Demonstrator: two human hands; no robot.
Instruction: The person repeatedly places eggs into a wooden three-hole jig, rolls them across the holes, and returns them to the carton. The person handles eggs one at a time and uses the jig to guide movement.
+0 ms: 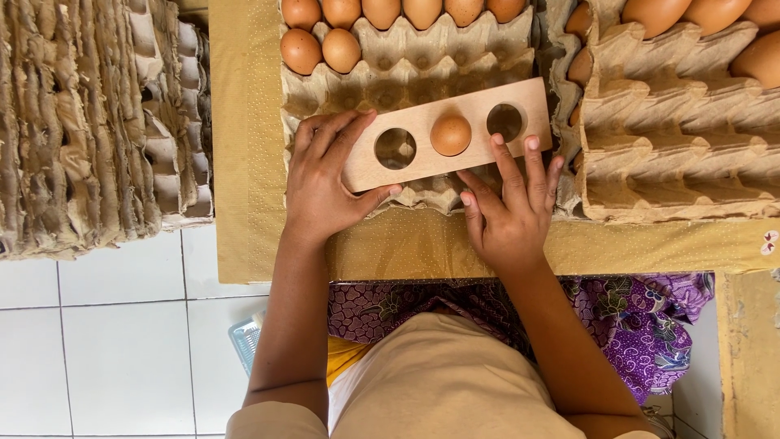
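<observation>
We see tan egg trays (691,106) up top | left hand (325,183) grips wood board (447,134) | right hand (508,207) lies flat, open on it | brown egg (450,134) sits in middle hole

An egg-sorting workplace: stacked cardboard egg trays (97,122), filled trays (406,49), white tiled floor (122,341).

A low table (244,162) in tan cloth — egg trays (455,57) rest on it.

I see both forearms reaching forward; my left hand (325,183) curls in a grip, right hand (510,213) spreads its fingers flat.
</observation>
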